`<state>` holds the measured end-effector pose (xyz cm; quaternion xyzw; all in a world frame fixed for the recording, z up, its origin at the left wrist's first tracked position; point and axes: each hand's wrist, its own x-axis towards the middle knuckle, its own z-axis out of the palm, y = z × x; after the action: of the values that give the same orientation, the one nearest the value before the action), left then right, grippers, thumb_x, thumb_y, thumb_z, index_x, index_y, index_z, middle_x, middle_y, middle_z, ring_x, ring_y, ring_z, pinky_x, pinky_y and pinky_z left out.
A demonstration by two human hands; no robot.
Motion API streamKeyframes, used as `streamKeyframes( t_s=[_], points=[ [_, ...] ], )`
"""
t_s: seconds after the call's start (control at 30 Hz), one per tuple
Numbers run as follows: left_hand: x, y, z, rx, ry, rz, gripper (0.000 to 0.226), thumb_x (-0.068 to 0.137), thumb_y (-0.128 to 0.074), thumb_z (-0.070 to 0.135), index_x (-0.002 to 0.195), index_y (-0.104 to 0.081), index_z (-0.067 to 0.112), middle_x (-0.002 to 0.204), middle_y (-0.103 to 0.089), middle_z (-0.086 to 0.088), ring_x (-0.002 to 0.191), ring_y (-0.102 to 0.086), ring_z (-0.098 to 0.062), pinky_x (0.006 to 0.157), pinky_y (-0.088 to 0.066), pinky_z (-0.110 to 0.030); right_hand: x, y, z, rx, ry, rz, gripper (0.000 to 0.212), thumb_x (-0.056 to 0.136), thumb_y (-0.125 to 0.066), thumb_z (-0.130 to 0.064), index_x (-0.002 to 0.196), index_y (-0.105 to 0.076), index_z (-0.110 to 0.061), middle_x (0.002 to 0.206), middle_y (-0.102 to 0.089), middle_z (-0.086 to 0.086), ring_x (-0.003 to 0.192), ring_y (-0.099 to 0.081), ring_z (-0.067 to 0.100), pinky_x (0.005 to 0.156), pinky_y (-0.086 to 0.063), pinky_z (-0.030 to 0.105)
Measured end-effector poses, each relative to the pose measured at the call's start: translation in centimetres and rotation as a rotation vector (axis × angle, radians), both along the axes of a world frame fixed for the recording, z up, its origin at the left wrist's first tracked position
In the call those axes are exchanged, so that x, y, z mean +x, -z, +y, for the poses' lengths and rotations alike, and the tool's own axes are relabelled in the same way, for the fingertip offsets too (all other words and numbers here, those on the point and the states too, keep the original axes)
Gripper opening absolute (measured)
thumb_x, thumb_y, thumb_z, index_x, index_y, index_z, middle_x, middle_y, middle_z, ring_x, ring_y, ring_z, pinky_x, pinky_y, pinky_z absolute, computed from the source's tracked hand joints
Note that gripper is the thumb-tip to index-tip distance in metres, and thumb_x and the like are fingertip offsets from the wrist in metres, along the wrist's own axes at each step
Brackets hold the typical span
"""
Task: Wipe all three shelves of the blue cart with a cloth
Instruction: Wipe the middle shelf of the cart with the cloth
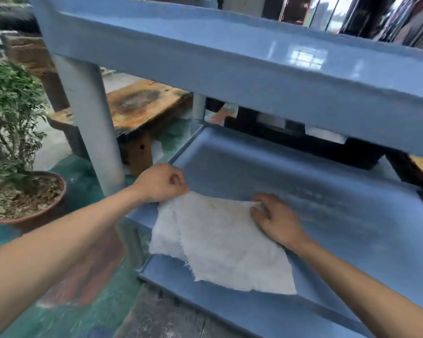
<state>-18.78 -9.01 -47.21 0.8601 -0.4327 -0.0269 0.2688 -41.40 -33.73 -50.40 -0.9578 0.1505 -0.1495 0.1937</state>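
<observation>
Nearest the camera, two bare forearms reached in over the front rim of the blue cart [230, 311]. The white cloth [220, 242] lay spread flat on the middle shelf [327, 181], its frayed near edge hanging over that shelf's front lip. The left hand [163, 182] was curled closed, pinching the cloth's far left corner at the shelf's left rim. The right hand [275, 219] lay on the cloth's far right corner, fingers bent and gripping a fold of it against the shelf floor.

Beyond the hands, the bare part of the middle shelf showed a pale, dusty film towards the right, which suggested wiping there had hardly begun; the cloth looked as though it was only being laid out or stretched. Higher and farther, the top shelf [230, 54] shone with clean reflections, so it had probably been done, though that is a judgement. The bottom shelf was out of sight, so its state could not be told. At least one shelf, likely two, remained.
</observation>
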Motion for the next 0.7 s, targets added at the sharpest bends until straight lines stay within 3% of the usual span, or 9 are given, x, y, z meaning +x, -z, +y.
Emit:
streamKeyframes(
  t_s=[0.03, 0.1, 0.2, 0.27, 0.37, 0.43, 0.53, 0.6, 0.7],
  points=[
    [0.6, 0.7, -0.1, -0.027, -0.049, -0.066, 0.018, 0.085, -0.062, 0.041, 0.08, -0.07, 0.026, 0.082, -0.071, 0.011, 0.08, -0.063, -0.012, 0.083, -0.048, -0.037, 0.1, 0.5, 0.4, -0.096, -0.016, -0.004, 0.029, 0.097, -0.067, -0.014, 0.126, -0.069, -0.008, 0.122, -0.068, 0.014, 0.118, -0.062, 0.033, 0.102, -0.046, 0.035],
    [1.5, 1.7, -0.5, 0.015, -0.231, -0.141, 0.032, 0.092, -0.052, 0.043, 0.113, -0.066, 0.022, 0.108, -0.067, -0.008, 0.111, -0.056, -0.031, 0.095, -0.043, -0.043, 0.1, 0.8, 1.0, -0.236, -0.062, -0.096, 0.038, 0.094, -0.07, -0.016, 0.131, -0.069, -0.013, 0.13, -0.065, 0.013, 0.122, -0.06, 0.035, 0.103, -0.048, 0.045],
    [2.7, 2.9, -1.1, 0.097, -0.472, 0.07, 0.053, 0.097, -0.039, 0.053, 0.131, -0.051, 0.014, 0.132, -0.052, -0.019, 0.126, -0.043, -0.039, 0.101, -0.04, -0.047, 0.0, 0.7, 3.3, -0.26, -0.316, -0.131, 0.043, 0.099, -0.06, -0.044, 0.141, -0.061, -0.037, 0.154, -0.052, -0.004, 0.142, -0.045, 0.016, 0.112, -0.038, 0.039],
    [2.9, 2.4, -1.7, 0.088, -0.456, 0.295, 0.062, 0.098, -0.031, 0.059, 0.132, -0.052, 0.012, 0.14, -0.053, -0.019, 0.127, -0.05, -0.036, 0.104, -0.04, -0.041, 0.4, 0.6, 5.1, -0.157, -0.532, 0.099, 0.046, 0.105, -0.039, -0.062, 0.151, -0.04, -0.057, 0.169, -0.025, -0.021, 0.157, -0.016, 0.001, 0.125, -0.015, 0.029],
    [2.3, 0.5, -2.3, -0.26, -0.435, 0.704, 0.052, 0.101, -0.029, 0.057, 0.128, -0.056, 0.022, 0.136, -0.057, -0.008, 0.108, -0.062, -0.028, 0.104, -0.041, -0.033, 1.4, 0.8, 7.2, -0.168, -0.658, 0.289, 0.044, 0.105, -0.019, -0.069, 0.148, -0.017, -0.074, 0.168, 0.004, -0.035, 0.156, 0.011, -0.006, 0.126, 0.005, 0.034],
    [2.1, -0.4, -2.4, -0.424, -0.463, 0.878, 0.057, 0.1, -0.029, 0.059, 0.141, -0.046, 0.023, 0.146, -0.048, -0.004, 0.122, -0.055, -0.027, 0.112, -0.033, -0.034, 2.1, 0.3, 7.7, -0.172, -0.681, 0.327, 0.043, 0.107, -0.018, -0.065, 0.148, -0.014, -0.075, 0.167, 0.009, -0.035, 0.155, 0.017, -0.006, 0.126, 0.008, 0.037],
    [2.3, -0.5, -2.3, -0.494, -0.496, 0.948, 0.071, 0.098, -0.03, 0.064, 0.155, -0.03, 0.021, 0.159, -0.034, -0.006, 0.144, -0.033, -0.026, 0.12, -0.018, -0.038, 3.9, 0.0, 9.1, -0.155, -0.717, 0.387, 0.043, 0.109, -0.015, -0.061, 0.15, -0.012, -0.073, 0.167, 0.011, -0.035, 0.154, 0.021, -0.006, 0.125, 0.012, 0.038],
    [2.1, -0.7, -2.2, -0.519, -0.498, 0.994, 0.072, 0.096, -0.032, 0.065, 0.153, -0.034, 0.02, 0.155, -0.039, -0.008, 0.139, -0.04, -0.026, 0.114, -0.025, -0.037, 5.6, 0.0, 10.5, -0.153, -0.739, 0.394, 0.044, 0.109, -0.012, -0.06, 0.151, -0.011, -0.072, 0.168, 0.01, -0.034, 0.153, 0.022, -0.007, 0.125, 0.012, 0.038],
    [1.9, -0.7, -2.1, -0.546, -0.455, 1.078, 0.074, 0.095, -0.035, 0.067, 0.141, -0.049, 0.011, 0.128, -0.061, -0.015, 0.11, -0.061, -0.029, 0.095, -0.042, -0.034, 8.7, -0.1, 13.0, -0.155, -0.747, 0.399, 0.045, 0.109, -0.015, -0.06, 0.153, -0.011, -0.069, 0.17, 0.008, -0.03, 0.155, 0.02, -0.004, 0.126, 0.014, 0.037]
  ],
)
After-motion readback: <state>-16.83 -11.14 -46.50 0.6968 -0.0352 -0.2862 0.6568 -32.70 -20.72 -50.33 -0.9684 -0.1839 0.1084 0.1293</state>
